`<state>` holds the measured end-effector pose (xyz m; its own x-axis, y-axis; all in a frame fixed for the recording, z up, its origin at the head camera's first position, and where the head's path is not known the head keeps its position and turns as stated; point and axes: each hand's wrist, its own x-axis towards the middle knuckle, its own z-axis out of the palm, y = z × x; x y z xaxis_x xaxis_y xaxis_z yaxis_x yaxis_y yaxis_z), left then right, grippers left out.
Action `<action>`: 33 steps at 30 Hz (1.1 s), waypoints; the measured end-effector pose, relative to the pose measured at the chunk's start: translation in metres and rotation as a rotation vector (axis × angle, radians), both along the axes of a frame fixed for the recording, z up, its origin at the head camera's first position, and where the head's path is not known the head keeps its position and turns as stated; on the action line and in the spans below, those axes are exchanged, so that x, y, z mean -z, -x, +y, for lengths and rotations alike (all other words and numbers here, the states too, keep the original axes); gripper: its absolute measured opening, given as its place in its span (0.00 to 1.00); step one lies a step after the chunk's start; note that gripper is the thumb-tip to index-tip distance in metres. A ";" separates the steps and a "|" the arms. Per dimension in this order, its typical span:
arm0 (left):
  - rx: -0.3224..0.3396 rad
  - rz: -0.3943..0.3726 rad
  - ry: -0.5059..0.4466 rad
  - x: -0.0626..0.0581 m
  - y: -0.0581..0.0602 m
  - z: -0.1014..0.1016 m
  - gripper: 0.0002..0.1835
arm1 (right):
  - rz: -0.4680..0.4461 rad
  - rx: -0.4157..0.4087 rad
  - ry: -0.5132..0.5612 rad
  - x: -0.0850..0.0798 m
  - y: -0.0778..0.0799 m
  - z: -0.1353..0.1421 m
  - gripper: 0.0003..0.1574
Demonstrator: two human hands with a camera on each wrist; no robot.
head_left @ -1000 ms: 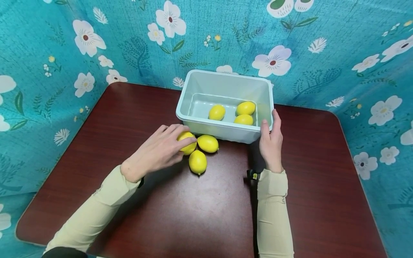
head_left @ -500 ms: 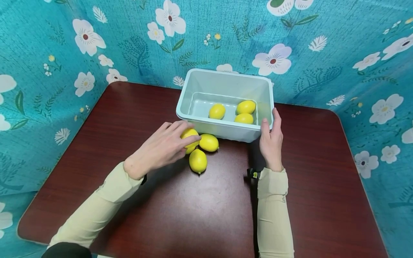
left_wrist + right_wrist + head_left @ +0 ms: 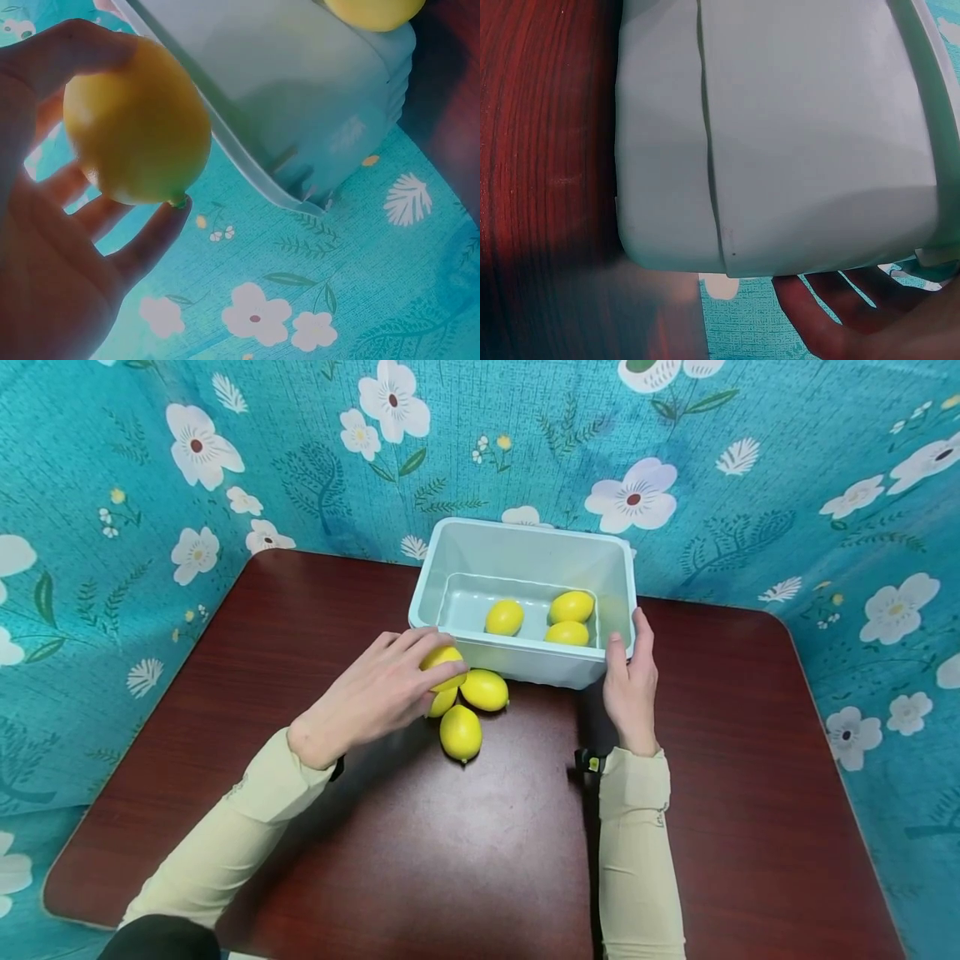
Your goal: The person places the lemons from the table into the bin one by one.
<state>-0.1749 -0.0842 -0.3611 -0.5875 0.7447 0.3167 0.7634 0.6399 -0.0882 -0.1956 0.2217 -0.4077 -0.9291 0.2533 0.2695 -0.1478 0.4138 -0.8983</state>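
My left hand (image 3: 375,689) holds a lemon (image 3: 444,668) between thumb and fingers, raised over the table by the front left of a pale blue plastic bin (image 3: 517,660). In the left wrist view this lemon (image 3: 139,120) shows its greenish tip, close to the bin's wall (image 3: 277,82). Three lemons lie on the table below: one (image 3: 441,702) partly hidden under the held one, another (image 3: 485,691) against the bin, a third (image 3: 461,733) nearer me. My right hand (image 3: 632,697) grips the bin's right front corner, thumb at the rim, fingers along the right side.
Inside the bin lie one lemon (image 3: 504,617) near the middle and two touching lemons, a rear one (image 3: 572,606) and a front one (image 3: 567,633), at the right. The dark red-brown table (image 3: 495,843) ends just behind the bin at a flowered teal cloth (image 3: 480,410).
The left hand has lifted its lemon up off the table and slightly right, uncovering another lemon beneath. My right hand and the bin have stayed in place.
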 end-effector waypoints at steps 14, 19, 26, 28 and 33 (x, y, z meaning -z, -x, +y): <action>-0.026 0.008 -0.081 -0.009 0.009 0.000 0.27 | -0.006 0.006 -0.031 0.023 0.016 0.014 0.33; -0.024 0.014 -0.100 -0.011 0.013 0.002 0.26 | -0.004 0.002 -0.017 0.007 0.006 0.006 0.33; -0.034 0.004 -0.116 -0.013 0.020 0.007 0.26 | -0.012 -0.005 0.018 -0.003 0.001 0.000 0.32; -0.039 0.000 -0.116 -0.015 0.023 0.008 0.26 | -0.008 -0.004 0.011 -0.004 0.000 0.000 0.32; -0.053 -0.007 -0.120 -0.016 0.027 0.010 0.28 | -0.011 0.008 -0.023 0.016 0.010 0.010 0.33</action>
